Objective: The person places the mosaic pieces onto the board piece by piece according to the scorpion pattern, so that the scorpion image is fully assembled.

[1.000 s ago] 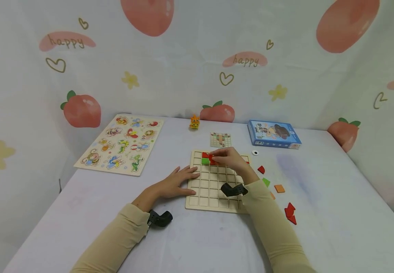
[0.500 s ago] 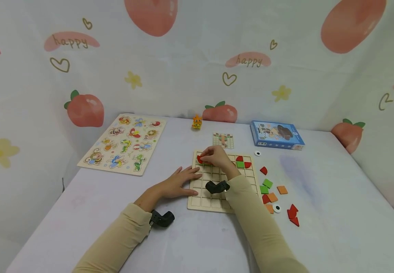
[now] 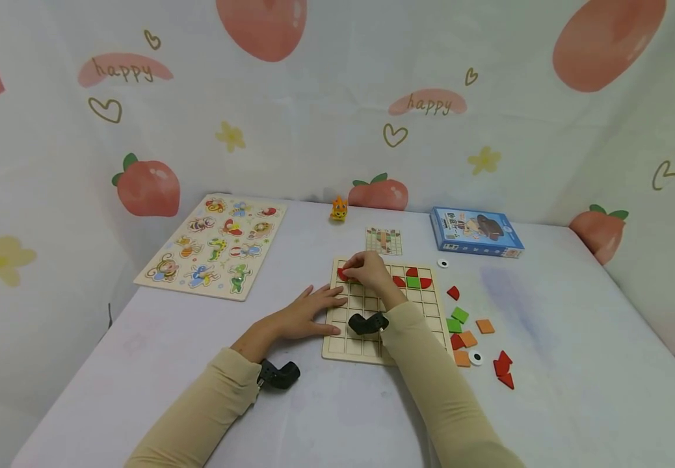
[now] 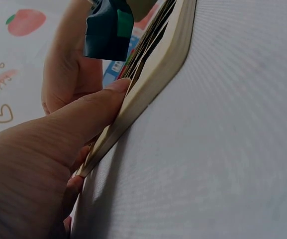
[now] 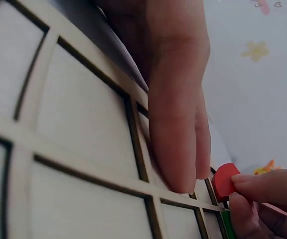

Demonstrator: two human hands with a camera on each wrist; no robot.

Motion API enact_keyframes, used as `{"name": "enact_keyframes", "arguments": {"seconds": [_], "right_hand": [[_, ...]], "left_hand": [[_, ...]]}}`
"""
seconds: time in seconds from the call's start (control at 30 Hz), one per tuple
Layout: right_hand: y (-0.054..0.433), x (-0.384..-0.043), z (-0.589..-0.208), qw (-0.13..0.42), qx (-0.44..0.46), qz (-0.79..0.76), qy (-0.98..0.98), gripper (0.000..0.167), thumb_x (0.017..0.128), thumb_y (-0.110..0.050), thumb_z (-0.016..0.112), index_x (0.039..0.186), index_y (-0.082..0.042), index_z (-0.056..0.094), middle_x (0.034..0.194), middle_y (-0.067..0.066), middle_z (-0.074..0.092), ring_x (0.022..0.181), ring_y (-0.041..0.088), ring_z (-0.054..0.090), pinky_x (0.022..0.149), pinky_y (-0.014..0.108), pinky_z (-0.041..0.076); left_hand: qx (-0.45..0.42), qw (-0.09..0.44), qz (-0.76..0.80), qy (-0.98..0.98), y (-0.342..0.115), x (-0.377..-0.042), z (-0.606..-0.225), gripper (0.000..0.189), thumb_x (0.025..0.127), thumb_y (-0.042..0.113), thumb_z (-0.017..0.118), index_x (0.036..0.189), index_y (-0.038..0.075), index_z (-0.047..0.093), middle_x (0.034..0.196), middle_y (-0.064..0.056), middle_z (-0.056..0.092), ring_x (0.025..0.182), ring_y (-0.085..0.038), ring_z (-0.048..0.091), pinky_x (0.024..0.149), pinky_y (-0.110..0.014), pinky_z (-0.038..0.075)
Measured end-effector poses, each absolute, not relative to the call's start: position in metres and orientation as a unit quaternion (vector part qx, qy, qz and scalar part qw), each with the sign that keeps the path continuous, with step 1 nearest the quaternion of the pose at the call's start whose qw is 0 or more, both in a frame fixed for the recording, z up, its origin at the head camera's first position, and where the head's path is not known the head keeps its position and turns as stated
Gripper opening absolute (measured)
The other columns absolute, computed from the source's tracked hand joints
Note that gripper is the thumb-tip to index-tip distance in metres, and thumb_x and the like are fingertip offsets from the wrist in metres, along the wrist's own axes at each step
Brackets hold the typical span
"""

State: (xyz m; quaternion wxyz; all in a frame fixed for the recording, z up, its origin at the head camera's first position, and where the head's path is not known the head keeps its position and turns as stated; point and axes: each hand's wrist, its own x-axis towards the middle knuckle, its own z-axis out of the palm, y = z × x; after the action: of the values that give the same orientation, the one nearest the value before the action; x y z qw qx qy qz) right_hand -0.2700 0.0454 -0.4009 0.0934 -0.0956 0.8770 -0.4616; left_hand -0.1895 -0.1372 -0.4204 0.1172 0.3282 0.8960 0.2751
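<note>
The right hand (image 3: 370,273) pinches a red quarter-round tile (image 3: 342,274) between thumb and fingertips, over the far left part of a wooden grid board (image 3: 352,338). In the right wrist view this red tile (image 5: 225,182) is tilted, its lower edge right at a cell beside a green tile (image 5: 228,224). Flat along the board's left edge, the left hand (image 3: 302,317) rests with fingers spread. Its thumb (image 4: 96,107) lies over the rim in the left wrist view. Several red tiles (image 3: 425,283) and a green square tile (image 3: 413,282) sit in cells at the board's far right.
Right of the board lie loose tiles: green squares (image 3: 460,315), orange squares (image 3: 485,326), red pieces (image 3: 502,364) and white eye discs (image 3: 475,358). Behind it are a pattern card (image 3: 383,242), a blue box (image 3: 476,232) and an orange toy (image 3: 339,209). An insect puzzle board (image 3: 211,247) lies left.
The right hand has moved left across the board to its left column, pinching the red tile, which uncovers the tiles at far right. The left hand stays; the head view has shifted slightly.
</note>
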Motion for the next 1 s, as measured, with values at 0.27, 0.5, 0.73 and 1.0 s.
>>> {"name": "enact_keyframes", "arguments": {"seconds": [0.27,0.5,0.73,1.0], "right_hand": [[0.047,-0.269,-0.404,0.074,-0.097,-0.440,0.890,0.011,0.085,-0.012,0.067,0.091,-0.003,0.071,0.093,0.011,0.068,0.079,0.017,0.057,0.070,0.024,0.048],[0.049,-0.268,-0.400,0.085,-0.103,-0.436,0.890,0.012,0.086,-0.009,0.065,0.093,-0.002,0.072,0.096,0.014,0.068,0.072,0.015,0.057,0.064,0.022,0.048],[0.051,-0.267,-0.398,0.092,-0.110,-0.431,0.891,0.016,0.088,-0.010,0.063,0.099,-0.001,0.071,0.102,0.015,0.068,0.074,0.015,0.059,0.065,0.021,0.050],[0.065,-0.264,-0.395,0.101,-0.128,-0.430,0.888,0.022,0.087,-0.013,0.064,0.105,-0.001,0.070,0.109,0.015,0.067,0.087,0.020,0.064,0.074,0.027,0.054]], "left_hand": [[0.326,0.120,0.274,0.897,-0.137,-0.189,-0.420,0.063,0.088,0.039,0.061,0.142,0.013,0.040,0.155,-0.006,0.022,0.146,-0.029,0.009,0.116,-0.055,0.000],[0.329,0.121,0.278,0.894,-0.136,-0.189,-0.418,0.063,0.088,0.039,0.061,0.142,0.012,0.041,0.155,-0.006,0.023,0.145,-0.029,0.009,0.116,-0.055,0.000],[0.325,0.125,0.277,0.896,-0.135,-0.190,-0.418,0.063,0.088,0.040,0.061,0.142,0.013,0.040,0.155,-0.006,0.022,0.146,-0.028,0.008,0.116,-0.054,-0.001],[0.321,0.126,0.275,0.898,-0.136,-0.190,-0.420,0.064,0.088,0.041,0.061,0.143,0.014,0.039,0.155,-0.005,0.022,0.146,-0.028,0.008,0.116,-0.054,-0.001]]}}
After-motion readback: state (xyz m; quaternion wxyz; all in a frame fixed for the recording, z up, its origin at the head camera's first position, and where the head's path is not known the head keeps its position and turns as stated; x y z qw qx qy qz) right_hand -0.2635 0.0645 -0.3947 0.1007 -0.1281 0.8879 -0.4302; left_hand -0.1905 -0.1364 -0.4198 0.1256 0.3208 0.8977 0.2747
